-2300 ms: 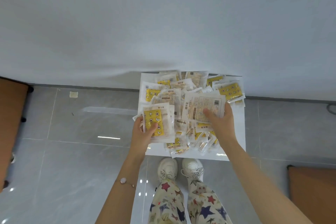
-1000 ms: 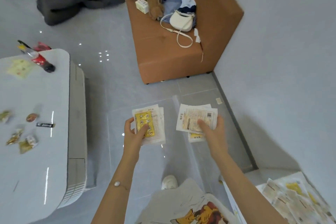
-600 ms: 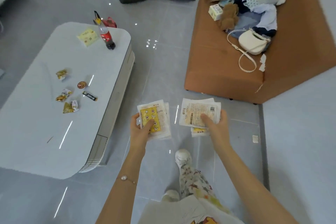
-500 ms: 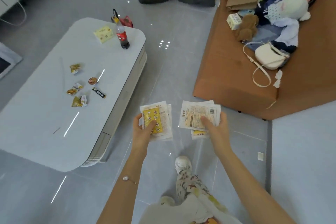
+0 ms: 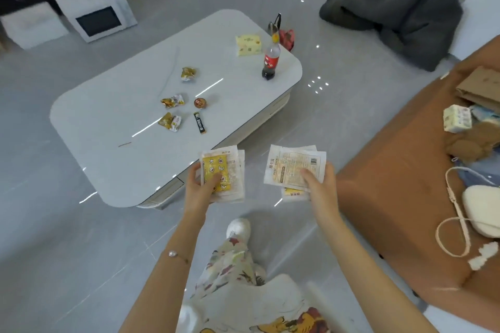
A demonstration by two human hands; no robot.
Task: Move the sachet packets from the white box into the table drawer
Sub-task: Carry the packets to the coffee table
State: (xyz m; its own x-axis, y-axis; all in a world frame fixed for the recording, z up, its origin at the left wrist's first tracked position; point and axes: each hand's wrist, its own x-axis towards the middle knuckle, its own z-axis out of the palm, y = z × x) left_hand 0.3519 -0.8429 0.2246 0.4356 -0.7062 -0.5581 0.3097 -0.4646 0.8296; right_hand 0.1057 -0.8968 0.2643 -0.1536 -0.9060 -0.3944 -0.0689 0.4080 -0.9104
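White-edged sachet packets (image 5: 226,170) fill both hands in the head view; the left hand (image 5: 198,189) clasps one stack, yellow face up, thumb across it; the right hand (image 5: 320,186) clasps a second stack (image 5: 293,166), printed back up; both stacks are in the air beside the table (image 5: 121,116) corner. Over the past second the white box has left sight and the table has drawn nearer; the carry looks nearly done; no open drawer shows, so one hand probably needs freeing first.
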